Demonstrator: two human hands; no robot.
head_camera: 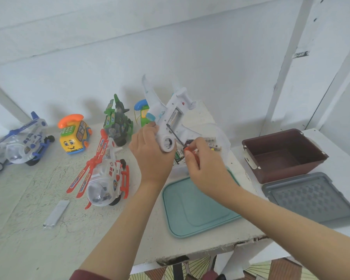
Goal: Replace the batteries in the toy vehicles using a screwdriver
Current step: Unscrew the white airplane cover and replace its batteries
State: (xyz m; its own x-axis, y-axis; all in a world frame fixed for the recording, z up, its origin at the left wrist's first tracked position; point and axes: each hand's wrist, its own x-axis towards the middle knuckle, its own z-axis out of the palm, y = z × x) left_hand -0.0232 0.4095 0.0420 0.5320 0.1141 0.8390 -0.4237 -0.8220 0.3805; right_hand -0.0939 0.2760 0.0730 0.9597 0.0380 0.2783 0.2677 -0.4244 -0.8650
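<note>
White toy plane (pixel 180 98) is up off the table (pixel 28 229), turned belly toward us in our left hand (pixel 150 152), whose fingers wrap the lower end of its body. Its battery bay lies open along the belly, and we see one battery (pixel 175 117) seated inside. Our right hand (pixel 204 164) pinches the red handle of the screwdriver (pixel 189 148) between thumb and fingertips; the dark shaft slants up to the lower edge of the open bay.

Just beneath both hands stands a clear tub (pixel 224 138) with loose batteries (pixel 179 157) in it, and a teal lid (pixel 196 209) lies flat in front of it. To the right sit a brown bin (pixel 283 154) and, nearer to us, a grey lid (pixel 311 197).

To the left on the table stand a red-and-white helicopter (pixel 107 174), a green helicopter (pixel 117 122), a yellow phone car (pixel 74 136) and a blue-and-white helicopter (pixel 22 146). Another phone toy (pixel 141 113) peeks out behind the plane. A grey flat strip (pixel 57 213) lies near the front left.
</note>
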